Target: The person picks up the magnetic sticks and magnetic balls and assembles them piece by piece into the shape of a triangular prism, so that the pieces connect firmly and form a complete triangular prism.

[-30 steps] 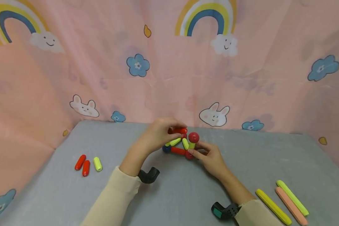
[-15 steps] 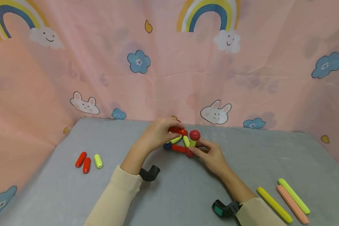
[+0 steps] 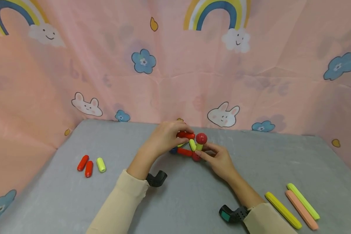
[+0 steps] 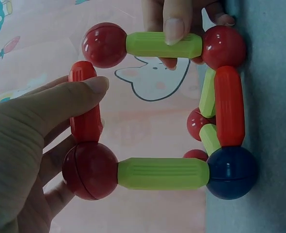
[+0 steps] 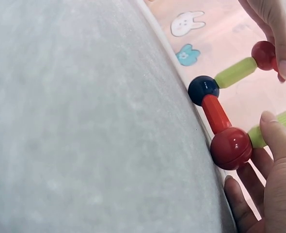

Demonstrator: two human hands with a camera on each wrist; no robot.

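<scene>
Both hands are on a toy frame of magnetic rods and balls. My left hand [image 3: 166, 138] pinches a red magnetic rod [image 4: 86, 128] at the top. One end of that rod meets a red ball [image 4: 89, 171]; its other end points at a second red ball [image 4: 104, 45], a narrow gap between them. That second ball caps a yellow-green rod [image 4: 143, 44], which my right hand [image 3: 219, 162] grips between thumb and fingers. A navy ball [image 4: 232, 173] and a lower red rod [image 4: 230, 107] form the base, with more yellow-green rods behind, partly hidden.
On the grey table [image 3: 181, 201], two loose red rods [image 3: 83, 162] and a short yellow-green rod [image 3: 101, 165] lie at the left. Longer yellow [image 3: 283, 210], peach [image 3: 302, 209] and lime rods [image 3: 303, 201] lie at the right. A pink printed cloth [image 3: 175, 84] hangs behind.
The red rod in my left hand has swung right, its free end now closer to the red ball on the upright rod. My right hand keeps its grip with little movement.
</scene>
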